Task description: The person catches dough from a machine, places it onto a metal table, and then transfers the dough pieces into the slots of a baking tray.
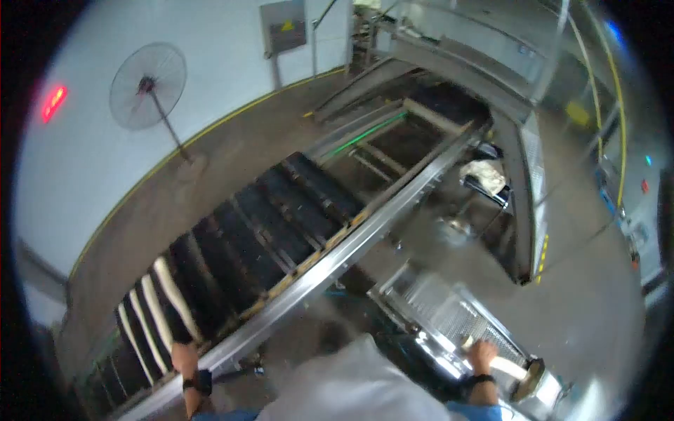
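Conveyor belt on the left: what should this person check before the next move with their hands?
1. Left hand clear of the conveyor belt: not ok, it reaches over the side rail, right by the pale strips.
2. Left hand's grip on a strip: cannot tell, too blurred.
3. Right hand supported: ok, it rests on the perforated metal tray.
4. Right hand empty: cannot tell.
5. Belt stopped or running: cannot tell from one picture.
6. Other people near the belt: ok, none in view.
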A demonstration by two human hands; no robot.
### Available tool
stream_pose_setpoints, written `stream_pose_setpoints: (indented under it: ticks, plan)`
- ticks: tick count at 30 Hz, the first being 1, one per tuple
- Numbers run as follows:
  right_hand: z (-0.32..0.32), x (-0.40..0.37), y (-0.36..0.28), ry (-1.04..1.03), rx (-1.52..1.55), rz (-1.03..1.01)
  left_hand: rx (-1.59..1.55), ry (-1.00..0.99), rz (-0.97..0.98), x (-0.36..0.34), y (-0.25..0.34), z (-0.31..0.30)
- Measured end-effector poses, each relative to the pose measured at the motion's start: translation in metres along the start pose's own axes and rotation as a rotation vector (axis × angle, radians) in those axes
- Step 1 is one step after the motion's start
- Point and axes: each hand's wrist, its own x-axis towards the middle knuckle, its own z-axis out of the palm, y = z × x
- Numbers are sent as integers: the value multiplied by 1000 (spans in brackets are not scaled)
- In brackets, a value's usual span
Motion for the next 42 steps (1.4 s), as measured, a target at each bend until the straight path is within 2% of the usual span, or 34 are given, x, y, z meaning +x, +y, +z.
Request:
stream_pose_setpoints:
  ticks: [2, 4, 5, 6, 9, 10, 11, 12, 14, 17, 18, 19, 22, 24, 25, 26, 27, 28, 29, 30, 31, 33, 35, 37, 41, 42]
  plan:
    - [-35, -9, -18, -95, 8, -81, 33, -72, 23, -7, 31, -14]
    - [-48, -3, -27, 12, 434, -270, 36, -148, 66, -13, 57, -20]
    - [-68, -7, -35, 112, 642, -436, 48, -151, 77, -19, 70, -21]
    - [-88, -4, -40, -44, 877, -497, 59, -153, 88, -24, 83, -22]
    - [-188, -52, -82, 76, 1294, -412, 33, -175, 172, -42, 118, -27]
    - [-223, -64, -95, 14, 1365, -528, 34, -161, 203, -43, 125, -19]
    - [-233, -70, -105, -3, 1648, -660, 34, -147, 236, -45, 133, -13]
    - [-250, -87, -122, 44, 1795, -771, -24, -149, 267, -48, 141, -9]
    - [-284, -113, -155, -65, 1951, -882, -42, -115, 320, -56, 157, -7]
    - [-312, -135, -199, -190, 1911, -1197, -114, -46, 401, -63, 172, 11]
    - [-318, -156, -212, -272, 2014, -1211, -181, -46, 414, -65, 175, 15]
    - [-324, -169, -217, -444, 2014, -1350, -251, -48, 424, -64, 173, 18]
    - [-314, -171, -215, -439, 1980, -1389, -430, -84, 427, -71, 174, 13]
    - [-299, -164, -201, -338, 1973, -1301, -511, -113, 425, -65, 171, 21]
    - [-290, -156, -193, -327, 1979, -1291, -812, -133, 423, -53, 169, 41]
    - [-275, -152, -185, -274, 1962, -1195, -1116, -157, 414, -46, 169, 47]
    - [-259, -149, -177, -222, 1943, -1096, -1115, -169, 428, -40, 170, 53]
    - [-242, -147, -167, -203, 1949, -1081, -1066, -39, 498, -38, 176, 50]
    - [-225, -143, -156, -162, 1904, -939, -1013, 89, 570, -37, 185, 48]
    - [-208, -138, -145, -127, 1859, -791, -1177, 5, 593, -36, 198, 52]
    - [-193, -135, -135, -109, 1874, -759, -1154, 13, 616, -48, 215, 36]
    - [-158, -136, -118, -127, 1820, -350, -1111, -86, 728, -60, 245, 24]
    - [-102, -139, -95, -155, 1947, -267, -1132, -304, 837, -54, 268, 32]
    - [-88, -162, -78, -150, 1876, 97, -863, -365, 937, -44, 286, 43]
    - [27, -196, -33, -93, 1936, 445, -946, -753, 652, -55, 280, 24]
    - [35, -213, -30, -49, 1952, 553, -1127, -848, 618, -57, 271, 21]
